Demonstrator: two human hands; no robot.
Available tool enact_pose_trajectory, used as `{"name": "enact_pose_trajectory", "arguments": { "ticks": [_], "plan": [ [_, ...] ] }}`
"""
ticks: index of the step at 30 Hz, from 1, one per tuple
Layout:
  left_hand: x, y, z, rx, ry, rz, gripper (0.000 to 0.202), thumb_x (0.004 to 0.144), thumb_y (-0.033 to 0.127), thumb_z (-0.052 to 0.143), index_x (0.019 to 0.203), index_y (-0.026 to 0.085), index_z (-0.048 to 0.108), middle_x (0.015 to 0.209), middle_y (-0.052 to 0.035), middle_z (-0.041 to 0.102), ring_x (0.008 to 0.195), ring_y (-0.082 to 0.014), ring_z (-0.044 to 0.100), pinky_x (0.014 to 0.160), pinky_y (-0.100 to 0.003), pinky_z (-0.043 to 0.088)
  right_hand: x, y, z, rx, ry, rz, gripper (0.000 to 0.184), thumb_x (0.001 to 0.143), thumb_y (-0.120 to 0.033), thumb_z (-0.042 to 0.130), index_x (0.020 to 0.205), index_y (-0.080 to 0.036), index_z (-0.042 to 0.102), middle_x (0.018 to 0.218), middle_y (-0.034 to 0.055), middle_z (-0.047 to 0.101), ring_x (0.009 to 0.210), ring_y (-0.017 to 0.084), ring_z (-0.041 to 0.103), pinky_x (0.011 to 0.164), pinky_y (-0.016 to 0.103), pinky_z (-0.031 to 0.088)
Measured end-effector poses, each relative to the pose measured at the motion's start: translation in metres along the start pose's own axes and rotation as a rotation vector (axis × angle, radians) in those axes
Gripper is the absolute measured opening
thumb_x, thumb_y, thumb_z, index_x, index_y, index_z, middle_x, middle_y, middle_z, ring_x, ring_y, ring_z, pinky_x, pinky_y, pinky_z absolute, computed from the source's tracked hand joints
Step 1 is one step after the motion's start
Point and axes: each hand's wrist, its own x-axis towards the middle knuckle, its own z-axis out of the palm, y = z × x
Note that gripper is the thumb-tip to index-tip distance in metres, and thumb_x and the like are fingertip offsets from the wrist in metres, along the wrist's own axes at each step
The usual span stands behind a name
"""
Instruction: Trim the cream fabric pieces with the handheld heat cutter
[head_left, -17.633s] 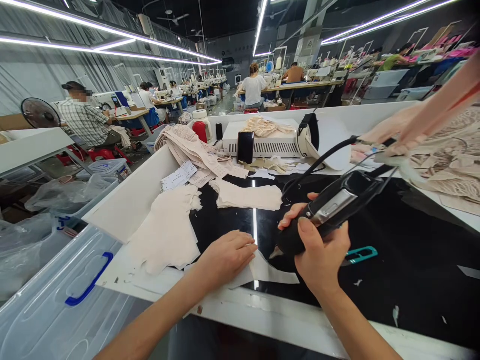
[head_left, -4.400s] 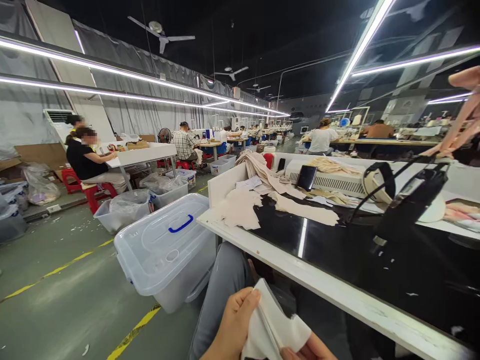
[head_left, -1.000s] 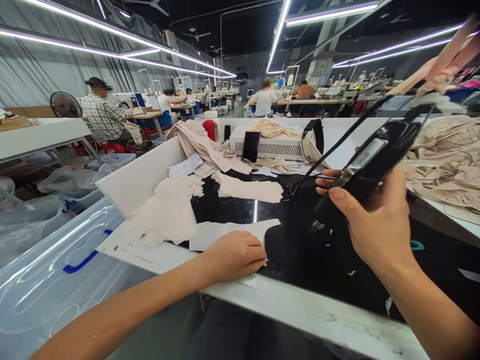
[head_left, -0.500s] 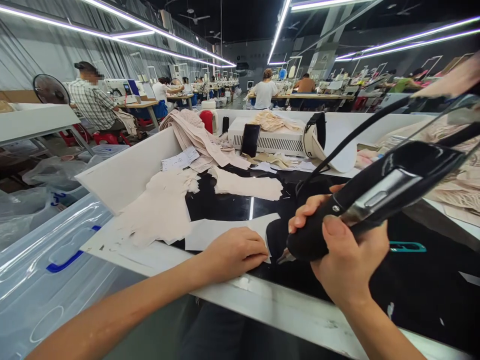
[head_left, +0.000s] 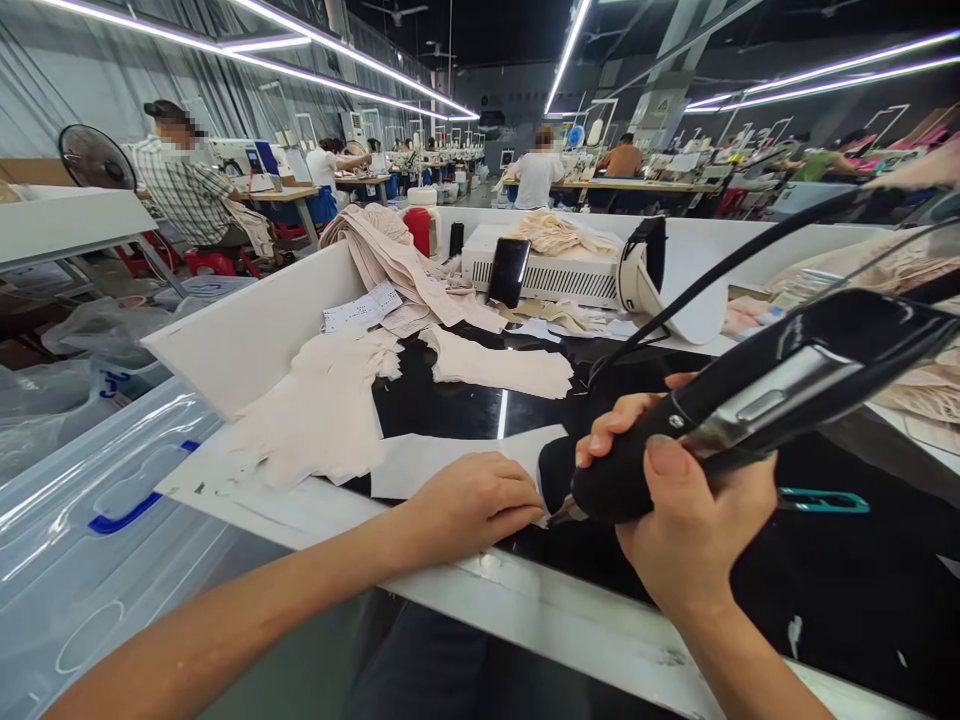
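My left hand (head_left: 476,503) rests near the front edge of the table, its curled fingers closed on the right end of a flat white piece (head_left: 431,463), fabric or paper. In my right hand (head_left: 694,520) is a black corded handheld power tool (head_left: 739,410) with a silver side panel. Its narrow metal tip (head_left: 566,513) points down-left, right beside my left fingertips and the white piece's end. A pale pink cut fabric piece (head_left: 502,365) lies behind on the black work surface (head_left: 450,410). Stacked pale fabric pieces (head_left: 315,410) lie to the left.
A teal-handled tool (head_left: 825,500) lies right of my right hand. Toward the back are a phone (head_left: 509,272), a vented white box (head_left: 476,268), draped fabric strips (head_left: 382,250) and a red thread cone (head_left: 418,230). A clear plastic bin (head_left: 97,600) stands left. Several people work farther off.
The tool's metal tip has come closer to the white piece's end and my left fingertips. The head view has shifted slightly; both hands keep their holds.
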Motion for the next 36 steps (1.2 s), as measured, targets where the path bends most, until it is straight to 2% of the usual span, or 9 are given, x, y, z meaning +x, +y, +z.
{"name": "enact_pose_trajectory", "arguments": {
  "ticks": [4,11,15,19,23,29,36],
  "plan": [
    [0.004,0.001,0.000,0.013,-0.014,-0.056,0.029,0.125,0.030,0.060,0.112,0.017,0.083,0.109,-0.0069,0.083,0.103,-0.0221,0.078,0.097,-0.033,0.058,-0.001,0.000,0.000,0.010,0.001,-0.003,0.049,0.094,-0.054,0.096,0.123,-0.031,0.064,0.090,-0.0044,0.071,0.067,0.017,0.069,0.059,0.031,0.061],
    [0.009,0.000,0.004,0.105,-0.022,-0.102,0.009,0.117,0.021,0.073,0.110,0.020,0.078,0.113,-0.0058,0.079,0.105,-0.0227,0.074,0.098,-0.033,0.058,0.000,0.000,0.001,0.047,0.022,0.009,0.051,0.090,-0.053,0.100,0.120,-0.031,0.066,0.089,-0.0045,0.072,0.066,0.017,0.069,0.057,0.030,0.062],
    [0.009,0.000,0.003,0.136,0.006,-0.009,0.013,0.117,0.013,0.069,0.110,0.019,0.078,0.119,-0.0075,0.079,0.109,-0.0222,0.075,0.103,-0.033,0.058,0.001,0.003,0.001,0.076,0.028,0.003,0.049,0.089,-0.049,0.102,0.120,-0.030,0.068,0.087,-0.0042,0.073,0.066,0.017,0.069,0.057,0.031,0.063],
    [0.007,-0.004,0.001,0.174,-0.052,0.040,0.016,0.116,0.009,0.067,0.113,0.019,0.079,0.113,-0.0068,0.081,0.105,-0.0222,0.077,0.099,-0.032,0.059,0.002,0.004,0.000,0.094,0.033,0.008,0.051,0.087,-0.049,0.104,0.120,-0.030,0.070,0.086,-0.0044,0.076,0.066,0.016,0.070,0.057,0.029,0.063],
    [0.001,-0.009,-0.003,0.196,-0.084,0.091,0.020,0.119,0.013,0.061,0.122,0.019,0.080,0.116,-0.0084,0.084,0.107,-0.0231,0.079,0.099,-0.033,0.060,0.003,0.003,0.000,0.111,0.033,0.012,0.050,0.087,-0.049,0.105,0.119,-0.030,0.071,0.086,-0.0049,0.077,0.064,0.016,0.071,0.056,0.029,0.064],
    [-0.007,-0.015,-0.010,0.155,-0.020,0.236,0.030,0.126,0.033,0.059,0.137,0.015,0.081,0.124,-0.0115,0.086,0.116,-0.0251,0.081,0.105,-0.035,0.061,0.003,0.003,-0.001,0.114,0.030,0.021,0.052,0.085,-0.049,0.106,0.119,-0.030,0.071,0.085,-0.0059,0.078,0.064,0.017,0.073,0.055,0.030,0.066],
    [-0.008,-0.016,-0.010,0.247,0.025,0.323,0.029,0.125,0.033,0.062,0.129,0.015,0.084,0.122,-0.0119,0.085,0.114,-0.0241,0.082,0.107,-0.034,0.064,0.003,0.001,-0.002,0.099,0.053,0.029,0.054,0.083,-0.050,0.107,0.118,-0.029,0.072,0.084,-0.0062,0.077,0.062,0.017,0.072,0.055,0.030,0.066]
  ]
}}
